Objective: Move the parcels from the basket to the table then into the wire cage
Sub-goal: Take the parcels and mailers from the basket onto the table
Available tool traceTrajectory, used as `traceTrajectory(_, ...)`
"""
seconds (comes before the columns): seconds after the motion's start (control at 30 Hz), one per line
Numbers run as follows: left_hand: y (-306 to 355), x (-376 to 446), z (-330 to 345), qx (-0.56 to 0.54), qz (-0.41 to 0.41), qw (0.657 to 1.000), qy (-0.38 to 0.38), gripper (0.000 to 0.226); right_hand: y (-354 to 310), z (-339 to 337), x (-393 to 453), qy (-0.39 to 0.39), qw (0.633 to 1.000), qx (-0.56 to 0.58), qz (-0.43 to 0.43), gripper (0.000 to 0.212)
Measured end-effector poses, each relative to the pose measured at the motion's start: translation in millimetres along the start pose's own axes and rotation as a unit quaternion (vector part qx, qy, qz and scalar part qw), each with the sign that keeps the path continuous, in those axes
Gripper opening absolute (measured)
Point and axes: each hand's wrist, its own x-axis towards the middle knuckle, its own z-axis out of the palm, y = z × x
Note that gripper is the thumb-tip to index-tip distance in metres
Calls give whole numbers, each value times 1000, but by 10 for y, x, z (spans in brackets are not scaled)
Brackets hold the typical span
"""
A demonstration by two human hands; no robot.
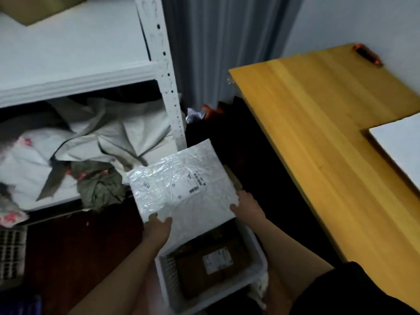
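Above the basket (pixel 261 267), both arms reach forward; the left hand (pixel 158 228) pinches the near-left corner of the parcel (pixel 181 183), the right hand (pixel 247 206) grips its right edge. Held flat, the parcel hangs between the shelf (pixel 75 73) post and the surface (pixel 318 133), whose edge runs just right. A brown parcel (pixel 211 262) lies in the basket.

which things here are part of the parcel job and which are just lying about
Job:
white plastic mailer, held by left hand and right hand
brown parcel in white basket
wooden table

Lying about:
white metal shelving
crumpled bags and cloth on the lower shelf
red object at the table's far corner
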Motion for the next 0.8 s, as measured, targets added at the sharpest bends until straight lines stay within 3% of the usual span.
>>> traceTrajectory(0.1,-366,305,96,28,-19,999,-4,61,115,334,307,-31,999,31,19,68)
traceTrajectory(0.33,-794,913,365,-7,-62,997,48,51,397,773,861,31,991,102,78,88)
traceTrajectory(0.47,-862,1071,488,-99,-96,986,92,59,471,876,952,72,978,161,111,75)
traceTrajectory(0.6,-904,987,426,-62,-119,983,127,66,506,851,887,114,969,206,81,40)
traceTrajectory(0.7,-873,885,322,-69,-75,986,129,42,439,780,749,152,971,183,17,23)
traceTrajectory(0.8,-739,664,196,-125,-11,985,120,10,326,619,517,197,971,128,-36,21)
